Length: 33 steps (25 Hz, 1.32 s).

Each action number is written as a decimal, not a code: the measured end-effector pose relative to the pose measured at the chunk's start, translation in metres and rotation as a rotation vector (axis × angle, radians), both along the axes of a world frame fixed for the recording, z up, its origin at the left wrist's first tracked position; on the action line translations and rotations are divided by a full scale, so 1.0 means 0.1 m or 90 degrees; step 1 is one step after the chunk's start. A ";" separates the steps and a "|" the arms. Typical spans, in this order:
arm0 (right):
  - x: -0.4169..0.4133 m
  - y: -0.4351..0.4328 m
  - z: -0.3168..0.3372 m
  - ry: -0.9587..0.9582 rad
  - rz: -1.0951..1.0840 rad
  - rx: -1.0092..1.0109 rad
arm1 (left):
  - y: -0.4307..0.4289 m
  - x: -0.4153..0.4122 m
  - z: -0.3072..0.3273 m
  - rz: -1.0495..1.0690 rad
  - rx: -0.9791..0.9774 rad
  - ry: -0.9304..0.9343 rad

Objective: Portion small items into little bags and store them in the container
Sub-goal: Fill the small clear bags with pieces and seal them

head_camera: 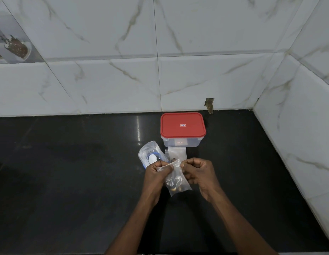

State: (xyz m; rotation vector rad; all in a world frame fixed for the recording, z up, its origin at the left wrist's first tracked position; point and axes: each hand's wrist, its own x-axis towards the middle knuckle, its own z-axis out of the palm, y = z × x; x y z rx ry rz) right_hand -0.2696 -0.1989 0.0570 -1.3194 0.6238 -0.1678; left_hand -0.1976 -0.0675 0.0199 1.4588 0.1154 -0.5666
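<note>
Both forearms (pixel 134 223) reach up from the bottom edge and meet over a black counter (pixel 68 181), where the two hands hold one little bag (pixel 175 181) between them, above the counter. The left hand (pixel 157 174) has its thumb and fingers curled and pinches the bag's top edge on the left; the right hand (pixel 198 173), fingers curled in the same way, pinches the top edge on the right. The bag is clear and hangs down from that pinched edge, tilted a little, with a few small brass-coloured pieces (pixel 175 188) gathered near its bottom; what they are is hard to tell through the creased plastic. Just behind the hands a short pile of flat clear bags (pixel 177 153) lies on the counter, its near end hidden by the fingers. To the left of that pile sits a larger clear pouch (pixel 150 153), puffed open, with something white and something blue inside. Behind both stands the container (pixel 182 142), a clear box with its red lid (pixel 182 126) on, close to the back wall (pixel 104 80) of pale marbled tiles. A second tiled wall runs along the right side of the counter, and a small chipped gap (pixel 209 104) shows low in the back wall near the container.
</note>
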 end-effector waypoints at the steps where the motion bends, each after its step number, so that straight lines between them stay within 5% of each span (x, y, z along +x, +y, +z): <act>1: 0.01 0.01 -0.02 0.003 0.006 -0.003 | 0.00 -0.01 0.00 -0.008 0.008 -0.003; 15: 0.07 0.06 -0.11 0.021 0.008 -0.070 | -0.13 -0.03 0.09 -0.025 0.006 0.009; 23: 0.15 0.19 -0.34 0.041 -0.039 -0.307 | -0.17 0.01 0.01 -0.012 0.055 -0.032; 28: 0.13 0.08 -0.32 -0.003 0.009 -0.062 | -0.02 0.12 -0.03 -0.069 -0.001 0.021; 33: 0.16 0.07 -0.35 0.003 -0.014 -0.150 | -0.02 0.09 -0.01 -0.088 -0.015 0.034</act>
